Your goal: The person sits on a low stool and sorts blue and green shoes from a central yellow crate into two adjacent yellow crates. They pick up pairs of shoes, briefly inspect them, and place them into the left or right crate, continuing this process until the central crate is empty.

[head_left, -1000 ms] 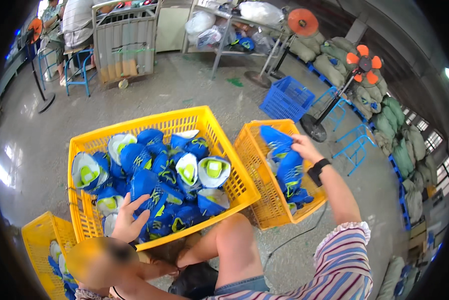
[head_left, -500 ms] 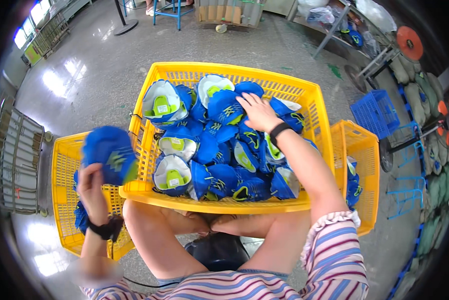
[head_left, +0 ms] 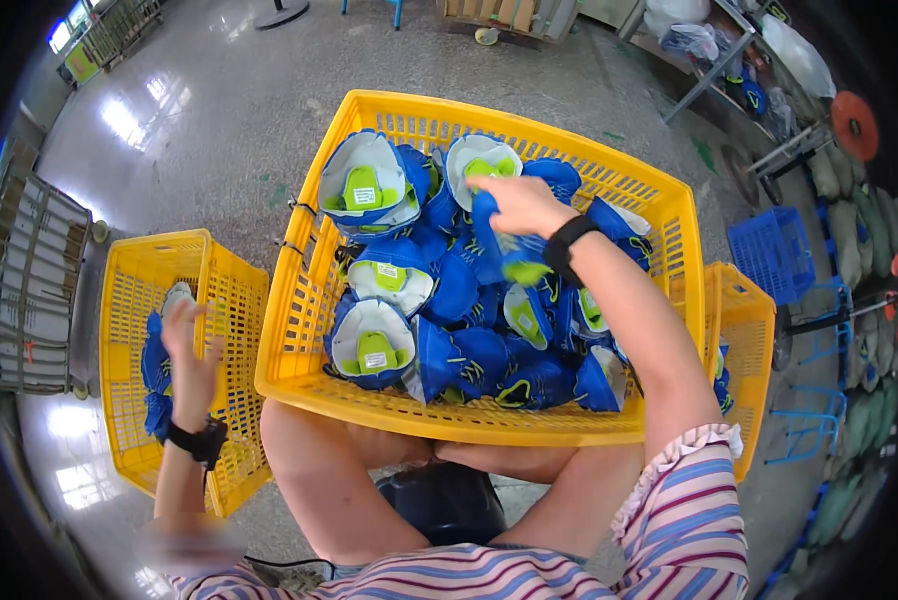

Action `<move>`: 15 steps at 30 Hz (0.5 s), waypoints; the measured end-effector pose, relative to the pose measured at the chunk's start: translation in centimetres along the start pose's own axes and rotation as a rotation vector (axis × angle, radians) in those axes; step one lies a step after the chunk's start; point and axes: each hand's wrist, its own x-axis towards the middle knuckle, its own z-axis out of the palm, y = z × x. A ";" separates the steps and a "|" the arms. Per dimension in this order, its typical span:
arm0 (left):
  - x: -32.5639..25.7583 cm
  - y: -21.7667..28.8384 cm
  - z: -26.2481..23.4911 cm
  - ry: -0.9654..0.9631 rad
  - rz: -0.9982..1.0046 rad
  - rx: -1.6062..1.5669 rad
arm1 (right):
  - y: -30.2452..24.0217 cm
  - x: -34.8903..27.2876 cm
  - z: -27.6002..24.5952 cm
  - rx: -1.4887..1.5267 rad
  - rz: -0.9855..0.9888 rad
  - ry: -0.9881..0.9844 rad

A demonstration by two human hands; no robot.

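In front of me a big yellow plastic basket (head_left: 439, 428) holds many blue shoe uppers (head_left: 449, 290) with white linings and lime green parts. My right hand (head_left: 524, 208) pinches one blue shoe upper (head_left: 491, 240) at its edge, raised above the pile and smeared by motion. Out to the left, my left hand (head_left: 191, 355) hangs over a smaller yellow basket (head_left: 237, 290), somewhat blurred, its thumb and fingers apart with nothing between them. More blue shoe uppers (head_left: 155, 370) lie in that basket beneath and beside this hand.
On the right stands another yellow basket (head_left: 747, 310) with blue pieces inside. Beyond it are a blue crate (head_left: 771, 255) and blue stools (head_left: 809, 420). A metal rack (head_left: 714, 75) stands at the far right, and a black seat (head_left: 444, 505) is under me.
My left hand has let go of the blue shoe upper over the left basket. The right hand has lifted a shoe upper off the pile. The view has shifted, moving the big basket rightward.
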 end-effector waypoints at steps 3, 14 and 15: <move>-0.5 5.9 2.7 -0.444 0.219 0.038 | -1.7 3.1 2.1 -0.463 -0.150 0.153; 0.3 4.3 2.8 -0.618 0.283 0.074 | 1.2 2.8 8.1 -0.339 0.105 0.226; 0.3 4.3 2.8 -0.611 0.279 0.076 | 0.9 0.8 7.1 -0.271 0.079 0.280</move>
